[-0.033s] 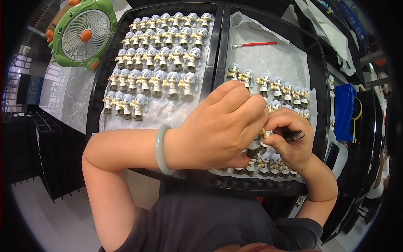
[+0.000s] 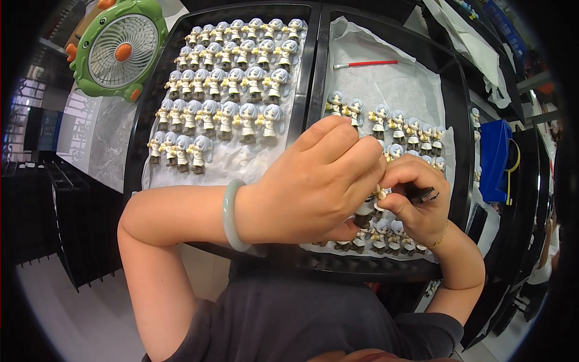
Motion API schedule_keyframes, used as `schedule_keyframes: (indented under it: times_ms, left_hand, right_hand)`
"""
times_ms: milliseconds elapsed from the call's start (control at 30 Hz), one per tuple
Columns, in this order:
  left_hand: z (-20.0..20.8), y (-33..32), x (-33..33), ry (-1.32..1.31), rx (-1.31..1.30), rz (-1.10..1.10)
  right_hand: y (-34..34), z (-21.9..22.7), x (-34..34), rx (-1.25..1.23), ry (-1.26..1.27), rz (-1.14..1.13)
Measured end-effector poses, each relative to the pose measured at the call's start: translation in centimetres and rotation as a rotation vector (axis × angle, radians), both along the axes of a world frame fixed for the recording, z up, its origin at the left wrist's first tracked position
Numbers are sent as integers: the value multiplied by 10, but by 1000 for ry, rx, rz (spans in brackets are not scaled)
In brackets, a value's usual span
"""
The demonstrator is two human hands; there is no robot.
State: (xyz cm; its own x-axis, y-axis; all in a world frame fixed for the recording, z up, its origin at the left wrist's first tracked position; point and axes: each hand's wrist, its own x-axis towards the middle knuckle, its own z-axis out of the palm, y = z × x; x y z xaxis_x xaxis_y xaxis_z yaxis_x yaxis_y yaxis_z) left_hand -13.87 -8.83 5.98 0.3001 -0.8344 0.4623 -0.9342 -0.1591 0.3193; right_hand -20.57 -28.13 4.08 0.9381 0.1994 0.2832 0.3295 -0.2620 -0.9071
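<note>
Left hand [image 2: 319,184]: curled around a white-and-brown figurine [image 2: 365,211], its fingertips hidden, over the right tray [image 2: 453,90]. Right hand [image 2: 422,211]: thumb and forefinger pinching a small pale part [image 2: 381,194] at the figurine; a dark slender object [image 2: 423,195] within the curled fingers. From the held figurine: 12 o'clock, red-handled brush [image 2: 374,63]; 10 o'clock, left tray [image 2: 310,66] bearing 5 figurine rows, the nearest of 4; farther out, green fan [image 2: 122,53].
</note>
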Motion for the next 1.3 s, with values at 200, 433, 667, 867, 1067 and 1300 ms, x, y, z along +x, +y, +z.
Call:
schedule_keyframes:
  times_ms: [200, 433, 667, 867, 1067, 1300]
  left_hand:
    - [0, -5, 2, -137, -107, 55]
    - [-10, -8, 1, -281, -229, 125]
    - [-13, -7, 0, -366, -250, 137]
    - [-16, -10, -2, -295, -287, 126]
    - [4, -3, 9, -159, -82, 8]
    - [18, -38, 33, 40, -218, -81]
  right_hand:
    - [-6, 0, -4, 132, 64, -3]
    - [-6, -4, -5, 0, 140, -36]
    - [-3, 5, -4, -22, 48, -12]
    - [-4, 5, -5, -89, 6, -15]
    - [-6, 18, 1, 239, 415, 63]
    - [-72, 59, -21, 505, 16, -203]
